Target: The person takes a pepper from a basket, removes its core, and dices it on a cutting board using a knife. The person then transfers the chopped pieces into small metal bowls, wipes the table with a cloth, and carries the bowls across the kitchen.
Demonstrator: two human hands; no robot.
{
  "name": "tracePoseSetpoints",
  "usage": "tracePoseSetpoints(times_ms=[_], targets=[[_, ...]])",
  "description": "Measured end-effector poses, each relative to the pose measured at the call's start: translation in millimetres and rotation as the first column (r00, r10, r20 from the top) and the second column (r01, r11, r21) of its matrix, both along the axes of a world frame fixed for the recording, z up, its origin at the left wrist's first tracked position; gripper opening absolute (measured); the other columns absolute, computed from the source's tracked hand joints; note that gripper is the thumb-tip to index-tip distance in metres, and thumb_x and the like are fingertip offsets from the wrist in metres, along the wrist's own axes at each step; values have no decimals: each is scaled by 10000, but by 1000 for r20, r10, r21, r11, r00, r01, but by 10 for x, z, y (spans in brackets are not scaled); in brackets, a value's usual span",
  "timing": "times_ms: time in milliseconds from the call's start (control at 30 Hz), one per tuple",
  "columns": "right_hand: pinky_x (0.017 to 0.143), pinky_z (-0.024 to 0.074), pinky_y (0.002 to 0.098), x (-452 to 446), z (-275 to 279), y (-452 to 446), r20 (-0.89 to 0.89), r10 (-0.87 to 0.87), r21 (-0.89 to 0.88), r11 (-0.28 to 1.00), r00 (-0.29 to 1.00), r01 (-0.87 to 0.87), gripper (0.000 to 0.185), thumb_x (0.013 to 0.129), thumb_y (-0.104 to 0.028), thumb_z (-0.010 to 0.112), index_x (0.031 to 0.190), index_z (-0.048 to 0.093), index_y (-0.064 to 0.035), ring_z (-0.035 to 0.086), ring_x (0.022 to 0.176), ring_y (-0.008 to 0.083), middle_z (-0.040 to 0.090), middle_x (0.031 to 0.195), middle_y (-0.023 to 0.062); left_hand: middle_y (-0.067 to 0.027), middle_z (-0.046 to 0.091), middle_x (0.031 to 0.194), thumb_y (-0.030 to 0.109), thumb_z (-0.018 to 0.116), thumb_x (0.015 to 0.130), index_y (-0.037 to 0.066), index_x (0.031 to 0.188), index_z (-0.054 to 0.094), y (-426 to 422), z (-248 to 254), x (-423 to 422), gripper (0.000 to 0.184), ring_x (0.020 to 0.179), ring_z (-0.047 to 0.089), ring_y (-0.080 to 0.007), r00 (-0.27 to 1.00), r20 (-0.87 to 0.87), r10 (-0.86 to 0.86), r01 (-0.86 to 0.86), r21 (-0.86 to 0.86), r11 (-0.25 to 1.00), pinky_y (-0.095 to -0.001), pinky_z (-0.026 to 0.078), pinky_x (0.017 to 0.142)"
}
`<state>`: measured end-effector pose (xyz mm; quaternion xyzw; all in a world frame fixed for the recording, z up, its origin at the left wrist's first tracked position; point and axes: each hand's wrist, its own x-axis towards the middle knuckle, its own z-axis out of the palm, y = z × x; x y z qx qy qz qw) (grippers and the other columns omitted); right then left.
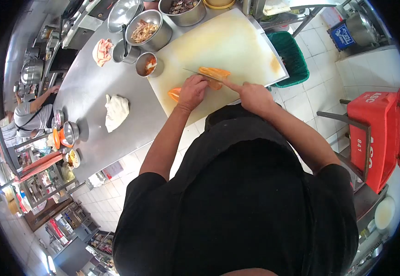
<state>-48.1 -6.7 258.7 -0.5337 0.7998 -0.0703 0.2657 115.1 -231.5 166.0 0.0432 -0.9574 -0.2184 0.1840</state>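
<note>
My right hand (255, 97) is closed round the handle of a kitchen knife (203, 74), its index finger stretched along the top. The blade points left over the cutting board (246, 41). My left hand (193, 92) has its fingers curled and pressed beside the blade, holding an orange vegetable piece (215, 85) that is partly hidden. Just beyond the knife lies a longer orange vegetable piece (215, 72) with a ridged surface. Another glossy orange piece (174, 94) rests left of my left hand. The exact kind of vegetable I cannot make out.
Metal bowls stand along the board's far left: a small one with red scraps (146, 65), one with pale strips (144, 31), one with dark pieces (181, 7). Cloths (117, 112) lie on the steel table. A green bin (292, 57) stands right. Another person (36, 112) is far left.
</note>
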Motion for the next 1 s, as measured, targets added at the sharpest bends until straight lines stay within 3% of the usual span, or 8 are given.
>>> tracePoseSetpoints(times_ms=[67,267,367,467,567,700,867,1000], targets=[[771,593,495,14,319,62,-5,5,79,997,1000,-4,793,901,-53,553,1586,357,-402,724,877,387,693,972,205,-71,668,1036,39,640,800,90,974,714,-18,6,-3,195,1043,623,-305,1000,22,-7,7,-7,1000,-429,505,920],[782,590,498,11,-186,-19,-14,4,-38,999,1000,-4,762,901,-60,558,1570,394,-386,728,883,377,704,926,183,-72,678,1047,46,638,802,92,974,726,-14,-19,1,198,1059,633,-305,1000,18,10,-10,4,1000,-422,505,934],[783,589,501,2,204,35,-8,4,32,999,1000,-4,767,901,-72,569,1575,384,-386,729,879,375,707,929,185,-72,683,1052,40,645,794,89,971,726,-24,-34,20,201,1060,639,-304,999,33,11,-11,10,1000,-424,507,942],[777,590,496,63,119,131,-1,-10,97,995,1000,10,771,901,-74,569,1580,373,-383,730,879,372,712,931,187,-73,687,1055,29,653,783,89,969,727,14,6,22,209,1061,643,-304,999,25,35,-35,8,999,-427,512,943],[762,592,499,50,-119,-17,-33,6,-10,1000,999,-7,779,901,-69,566,1582,365,-390,731,890,378,715,934,193,-89,687,1072,32,643,797,83,987,724,-19,-46,33,212,1058,640,-321,998,48,31,-34,53,998,-438,508,948],[764,591,502,56,116,31,-21,-12,41,999,1000,12,778,903,-67,561,1583,365,-390,730,888,377,713,930,196,-86,689,1070,53,662,808,87,985,722,-51,-73,31,190,1048,644,-317,999,29,32,-33,34,999,-439,515,931],[777,587,501,84,-263,-14,-30,16,-44,999,999,-17,803,901,-57,559,1590,344,-410,726,876,380,706,965,209,-89,694,1042,60,670,813,90,968,727,-27,-66,27,168,1014,656,-314,999,-21,42,-41,43,998,-431,527,892],[794,584,496,101,226,-11,4,-6,87,996,1000,6,813,897,-52,558,1599,333,-396,722,869,385,699,960,213,-89,699,1026,47,676,803,84,951,732,-43,-54,12,163,984,664,-314,999,-10,39,-39,33,999,-427,535,873]])
